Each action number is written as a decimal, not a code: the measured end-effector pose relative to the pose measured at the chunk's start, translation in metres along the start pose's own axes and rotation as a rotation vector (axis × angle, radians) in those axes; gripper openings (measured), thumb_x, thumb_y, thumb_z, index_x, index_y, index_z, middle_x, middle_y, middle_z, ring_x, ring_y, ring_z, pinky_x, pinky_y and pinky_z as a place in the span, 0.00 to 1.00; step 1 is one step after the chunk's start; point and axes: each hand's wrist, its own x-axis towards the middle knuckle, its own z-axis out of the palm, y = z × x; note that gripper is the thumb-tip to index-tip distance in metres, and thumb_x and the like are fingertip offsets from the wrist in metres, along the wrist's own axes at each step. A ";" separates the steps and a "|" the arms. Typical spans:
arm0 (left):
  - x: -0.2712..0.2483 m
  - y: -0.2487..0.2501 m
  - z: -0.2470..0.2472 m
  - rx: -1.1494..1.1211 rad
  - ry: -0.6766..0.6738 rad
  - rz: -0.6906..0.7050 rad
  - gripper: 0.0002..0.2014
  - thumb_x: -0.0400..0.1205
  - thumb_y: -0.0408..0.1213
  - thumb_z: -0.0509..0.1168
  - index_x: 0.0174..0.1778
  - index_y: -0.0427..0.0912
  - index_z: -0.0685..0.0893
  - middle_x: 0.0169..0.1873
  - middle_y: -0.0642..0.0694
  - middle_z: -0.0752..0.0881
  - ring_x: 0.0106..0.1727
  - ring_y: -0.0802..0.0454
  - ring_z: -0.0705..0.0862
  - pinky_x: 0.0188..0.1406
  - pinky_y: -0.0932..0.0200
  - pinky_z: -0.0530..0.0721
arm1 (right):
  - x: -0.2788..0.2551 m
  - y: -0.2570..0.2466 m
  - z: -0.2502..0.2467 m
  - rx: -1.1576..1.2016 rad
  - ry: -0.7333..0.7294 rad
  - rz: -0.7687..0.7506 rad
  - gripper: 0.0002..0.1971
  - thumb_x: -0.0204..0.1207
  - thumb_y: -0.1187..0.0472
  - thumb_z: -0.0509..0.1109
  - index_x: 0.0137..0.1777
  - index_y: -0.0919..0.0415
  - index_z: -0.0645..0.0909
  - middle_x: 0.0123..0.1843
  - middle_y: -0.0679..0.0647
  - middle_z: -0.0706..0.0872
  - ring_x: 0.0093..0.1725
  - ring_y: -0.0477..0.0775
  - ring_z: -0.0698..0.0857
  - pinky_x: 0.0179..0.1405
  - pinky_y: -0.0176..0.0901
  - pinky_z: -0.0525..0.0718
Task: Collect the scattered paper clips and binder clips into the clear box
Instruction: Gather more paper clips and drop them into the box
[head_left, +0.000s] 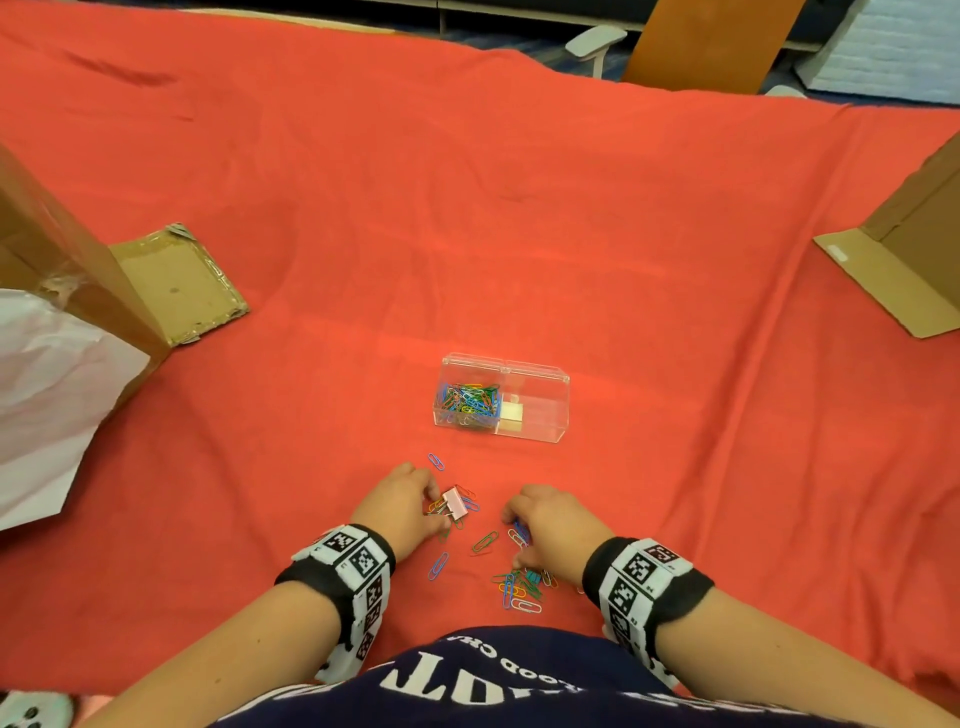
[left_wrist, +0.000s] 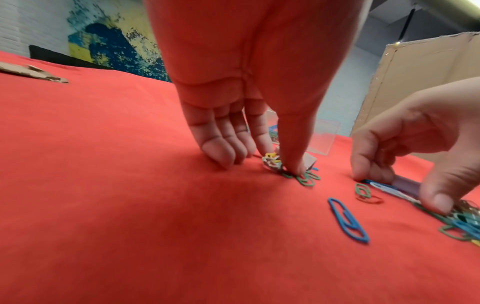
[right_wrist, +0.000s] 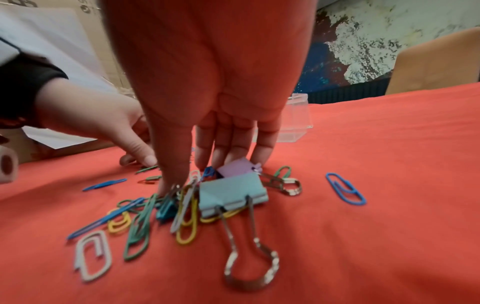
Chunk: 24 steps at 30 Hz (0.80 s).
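- Head view: the step in hand looks like gathering. Both hands work the loose clips on the red cloth (head_left: 519, 234) near the body, while the clear box (head_left: 540, 415) stands well beyond the fingertips, its left compartment already holding a heap of coloured paper clips (head_left: 467, 400). The left hand (head_left: 402, 501) is at a small pile with a pink binder clip (head_left: 454, 503) just past its fingertips. The right hand (head_left: 550, 522) arches over another scatter, with more clips lying toward its wrist.
- Left wrist view: the left hand's thumb (left_wrist: 293, 162) and forefinger press down together on a tangle of green and yellow clips (left_wrist: 291, 170). They look to be pinching it, though I cannot tell whether any clip is off the cloth. The other fingers are curled with their tips on the cloth. A lone blue paper clip (left_wrist: 348, 220) lies nearer the wrist, untouched.
- Right wrist view: the right hand's thumb (right_wrist: 171, 172) and fingers reach down either side of a cluster; a light blue binder clip (right_wrist: 232, 192) lies on the wrist side of the fingers and a lilac binder clip (right_wrist: 237, 167) sits right at the fingertips. The fingers are fairly straight, closing in, with nothing clearly held.
- Next move, as I judge it: close each pinch firmly on its cluster, lift, and carry it forward to the box, then return for the strays.
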 end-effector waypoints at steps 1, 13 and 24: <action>0.000 0.001 0.000 0.003 0.004 0.010 0.13 0.68 0.41 0.75 0.38 0.52 0.75 0.36 0.53 0.71 0.42 0.52 0.75 0.47 0.56 0.75 | -0.001 0.000 0.002 -0.009 0.005 -0.012 0.20 0.67 0.56 0.75 0.59 0.57 0.78 0.59 0.57 0.80 0.62 0.59 0.77 0.61 0.50 0.74; 0.002 -0.011 -0.017 -0.118 0.200 -0.044 0.11 0.69 0.38 0.75 0.45 0.45 0.83 0.39 0.49 0.77 0.41 0.51 0.77 0.42 0.61 0.69 | -0.009 0.001 0.012 -0.004 0.054 -0.096 0.12 0.74 0.63 0.63 0.56 0.58 0.82 0.58 0.58 0.83 0.62 0.60 0.78 0.62 0.51 0.73; -0.008 0.010 0.016 -0.010 0.049 0.029 0.16 0.67 0.42 0.75 0.48 0.42 0.81 0.47 0.46 0.77 0.53 0.47 0.80 0.56 0.53 0.78 | -0.014 -0.003 0.014 -0.134 -0.017 -0.121 0.13 0.72 0.62 0.65 0.56 0.57 0.79 0.59 0.58 0.80 0.63 0.61 0.76 0.63 0.55 0.71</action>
